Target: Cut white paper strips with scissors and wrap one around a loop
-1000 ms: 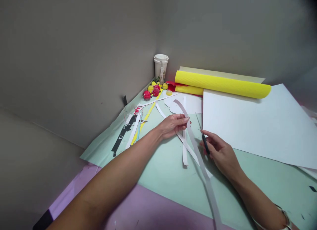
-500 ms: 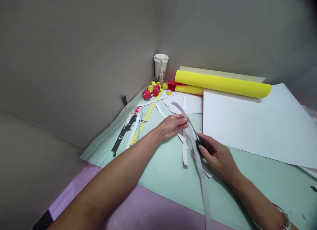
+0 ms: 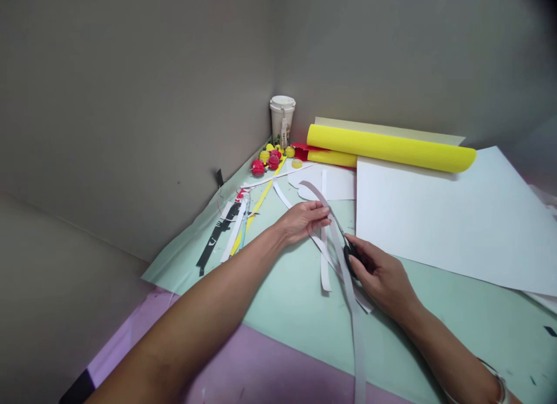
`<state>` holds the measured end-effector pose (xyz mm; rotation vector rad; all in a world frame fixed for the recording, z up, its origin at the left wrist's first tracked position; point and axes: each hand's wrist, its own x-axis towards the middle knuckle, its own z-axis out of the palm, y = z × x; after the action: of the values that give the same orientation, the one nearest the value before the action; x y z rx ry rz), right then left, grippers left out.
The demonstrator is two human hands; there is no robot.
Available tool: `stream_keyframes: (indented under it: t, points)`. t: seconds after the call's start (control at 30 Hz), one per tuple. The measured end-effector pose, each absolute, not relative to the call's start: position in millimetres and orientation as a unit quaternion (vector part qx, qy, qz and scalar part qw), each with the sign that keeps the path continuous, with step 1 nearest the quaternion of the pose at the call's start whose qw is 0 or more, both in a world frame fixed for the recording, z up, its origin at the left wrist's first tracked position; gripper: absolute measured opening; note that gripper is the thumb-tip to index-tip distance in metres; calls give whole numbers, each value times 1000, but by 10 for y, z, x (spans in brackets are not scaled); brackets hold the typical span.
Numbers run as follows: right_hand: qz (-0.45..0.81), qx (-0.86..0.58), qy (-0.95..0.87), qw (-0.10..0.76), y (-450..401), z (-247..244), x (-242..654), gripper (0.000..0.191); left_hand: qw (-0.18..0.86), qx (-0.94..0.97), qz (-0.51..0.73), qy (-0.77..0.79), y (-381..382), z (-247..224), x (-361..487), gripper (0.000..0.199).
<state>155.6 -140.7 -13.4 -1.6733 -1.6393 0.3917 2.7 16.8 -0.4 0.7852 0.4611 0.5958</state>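
Between the thumb and fingers of my left hand (image 3: 304, 221) is a long white paper strip (image 3: 347, 282), pinched near its upper end. The strip's tip curls up to the left, and its long tail hangs down past the front of the green sheet. My right hand (image 3: 380, 270) is closed round the black handles of a pair of scissors (image 3: 349, 259). Their blades lie along the strip's right edge and reach up toward my left fingertips; how far they are apart cannot be made out. Other white strips (image 3: 325, 270) lie on the green sheet beneath.
A large white sheet (image 3: 435, 218) lies at right, below a yellow paper roll (image 3: 391, 147). A lidded cup (image 3: 282, 119) stands in the corner behind red and yellow balls (image 3: 257, 168). Black scraps (image 3: 213, 241) and a yellow strip (image 3: 261, 201) lie left on the green sheet (image 3: 282, 299).
The strip's hanging tail has swung slightly to the left. Both hands keep nearly the same place and hold.
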Motion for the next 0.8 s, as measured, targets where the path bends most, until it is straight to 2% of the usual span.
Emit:
stream_keyframes:
  t: [0.8]
  points:
    - [149,-660,-640,365,-1406,-128,1550,41,864,377,269,199,147,11,25,5]
